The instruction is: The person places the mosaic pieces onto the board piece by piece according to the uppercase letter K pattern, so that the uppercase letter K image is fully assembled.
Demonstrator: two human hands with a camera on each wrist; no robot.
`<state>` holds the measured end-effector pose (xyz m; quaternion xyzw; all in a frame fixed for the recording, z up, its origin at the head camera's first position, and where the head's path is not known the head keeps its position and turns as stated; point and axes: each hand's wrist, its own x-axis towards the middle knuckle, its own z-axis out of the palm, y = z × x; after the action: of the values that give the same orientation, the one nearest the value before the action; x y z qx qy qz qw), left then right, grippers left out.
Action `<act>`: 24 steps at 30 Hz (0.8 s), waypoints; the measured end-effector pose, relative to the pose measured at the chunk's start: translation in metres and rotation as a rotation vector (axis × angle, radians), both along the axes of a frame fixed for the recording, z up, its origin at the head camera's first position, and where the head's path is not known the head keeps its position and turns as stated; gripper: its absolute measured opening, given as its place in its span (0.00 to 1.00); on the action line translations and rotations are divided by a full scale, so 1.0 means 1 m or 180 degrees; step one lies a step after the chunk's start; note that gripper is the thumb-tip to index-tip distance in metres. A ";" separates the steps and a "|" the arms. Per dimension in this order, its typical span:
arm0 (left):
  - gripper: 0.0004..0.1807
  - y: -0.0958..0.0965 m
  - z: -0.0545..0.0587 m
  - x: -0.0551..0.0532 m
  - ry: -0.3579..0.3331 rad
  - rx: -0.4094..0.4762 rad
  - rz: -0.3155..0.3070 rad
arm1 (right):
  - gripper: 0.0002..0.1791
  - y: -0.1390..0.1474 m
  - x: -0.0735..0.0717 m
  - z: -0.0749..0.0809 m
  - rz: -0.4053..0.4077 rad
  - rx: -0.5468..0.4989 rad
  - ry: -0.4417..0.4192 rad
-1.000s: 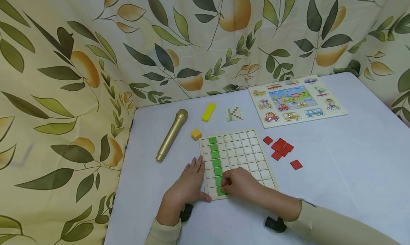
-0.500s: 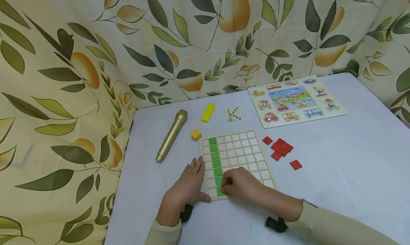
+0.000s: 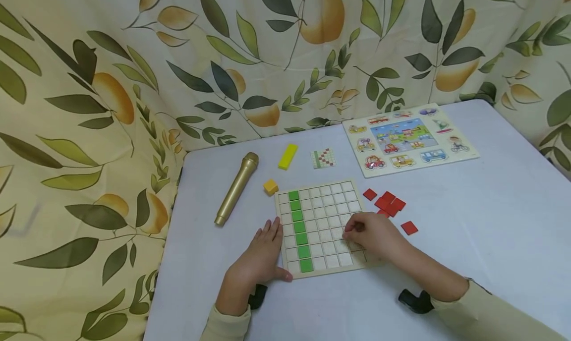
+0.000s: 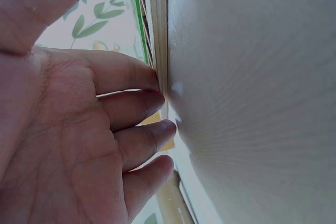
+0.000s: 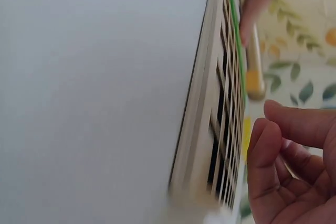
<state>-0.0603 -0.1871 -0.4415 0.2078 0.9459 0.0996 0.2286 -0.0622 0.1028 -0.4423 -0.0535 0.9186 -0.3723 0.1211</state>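
A square wooden grid board [image 3: 327, 225] lies on the white table with one column of green square tiles [image 3: 299, 227] set near its left side. My left hand [image 3: 258, 259] rests along the board's left edge, fingers straight, thumb at the near corner; in the left wrist view its fingertips meet the board's edge [image 4: 159, 24]. Over the right part of the grid is my right hand [image 3: 374, 234], fingers curled. The right wrist view shows its thumb and index fingertips close together with nothing between them. Several red square tiles [image 3: 390, 204] lie just beyond that hand, partly hidden by it.
A lone red tile [image 3: 409, 227] sits right of the pile. Behind the board are a small pattern card [image 3: 323, 158], a yellow block [image 3: 287, 156] and an orange-yellow cube [image 3: 270, 187]. A gold microphone [image 3: 236, 190] lies left; a vehicle puzzle board [image 3: 410, 140] is back right.
My right hand has lifted off the bottom green tile and moved right and away from me across the grid toward the red tiles. The left hand has stayed at the board's edge.
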 end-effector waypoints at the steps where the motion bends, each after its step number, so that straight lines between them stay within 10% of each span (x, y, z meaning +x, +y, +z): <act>1: 0.68 0.000 0.000 0.000 -0.0007 0.0004 0.0001 | 0.07 0.007 0.000 0.000 -0.0047 0.0026 0.0001; 24: 0.69 0.001 0.002 0.000 -0.0069 0.0031 -0.0005 | 0.21 0.111 0.015 -0.008 -0.0691 0.0402 -0.0109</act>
<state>-0.0604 -0.1864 -0.4399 0.2084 0.9427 0.1063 0.2379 -0.0473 0.2137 -0.4506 0.0603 0.9384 -0.3255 0.0989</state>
